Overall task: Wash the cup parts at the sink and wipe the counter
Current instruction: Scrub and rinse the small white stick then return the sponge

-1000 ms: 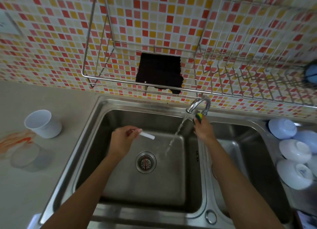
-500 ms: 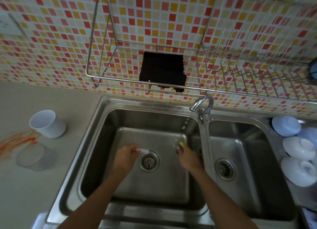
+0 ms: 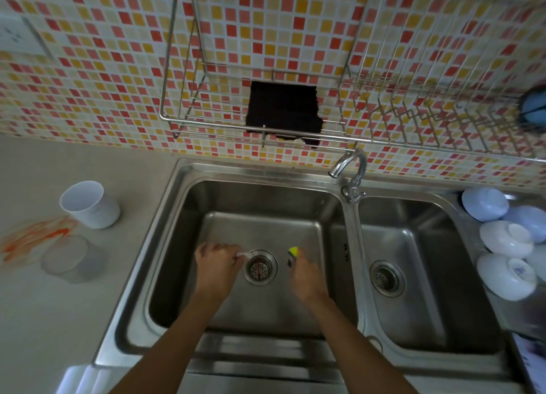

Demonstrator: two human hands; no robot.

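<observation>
Your left hand (image 3: 217, 265) pinches a small white cup part (image 3: 243, 254) low in the left sink (image 3: 189, 216), right by the drain (image 3: 259, 267). It could slip down there. Your right hand (image 3: 305, 275) grips a yellow sponge (image 3: 292, 254). Farther left, the white cup (image 3: 90, 204) waits on the surface (image 3: 35, 319) beside an orange spill (image 3: 32, 240).

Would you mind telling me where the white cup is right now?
In the head view, the white cup stands upright on the counter left of the sink, just behind the orange stain.
</observation>
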